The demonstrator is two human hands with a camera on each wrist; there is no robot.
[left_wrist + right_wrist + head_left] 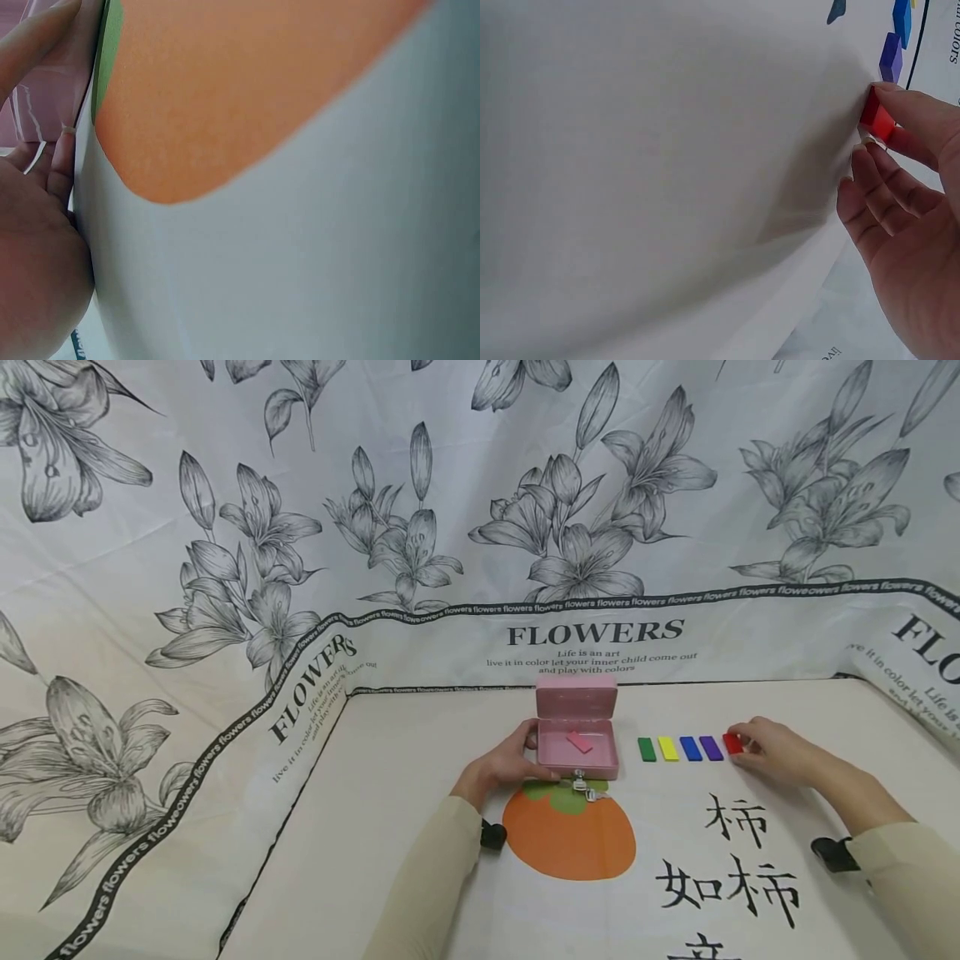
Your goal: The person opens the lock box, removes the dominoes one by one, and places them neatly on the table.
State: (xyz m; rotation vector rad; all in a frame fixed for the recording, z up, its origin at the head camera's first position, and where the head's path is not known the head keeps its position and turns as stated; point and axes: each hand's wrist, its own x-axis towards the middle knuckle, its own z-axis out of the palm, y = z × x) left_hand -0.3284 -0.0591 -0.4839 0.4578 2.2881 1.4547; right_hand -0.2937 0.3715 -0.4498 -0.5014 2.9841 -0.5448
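A pink metal box (pixel 551 770) stands with its lid raised, and one pink block (pixel 579 742) lies inside it. My left hand (pixel 513 756) grips the box's left side, thumb along the front wall; in the left wrist view the fingers lie against the pink wall. At the right, my right hand (pixel 772 752) pinches a red block (pixel 877 112) between thumb and fingers. That block is at the right end of a row of a green block (pixel 647 749), a yellow block (pixel 668 748), a blue block (pixel 691 748) and a purple block (pixel 711 748).
An open metal clasp (pixel 578 780) with a small key-like piece (pixel 595 795) hangs at the box's front. The white table mat (pixel 360 827) bears a printed orange persimmon (pixel 570 839) and black characters. A flower-printed cloth (pixel 450 643) borders the back and sides.
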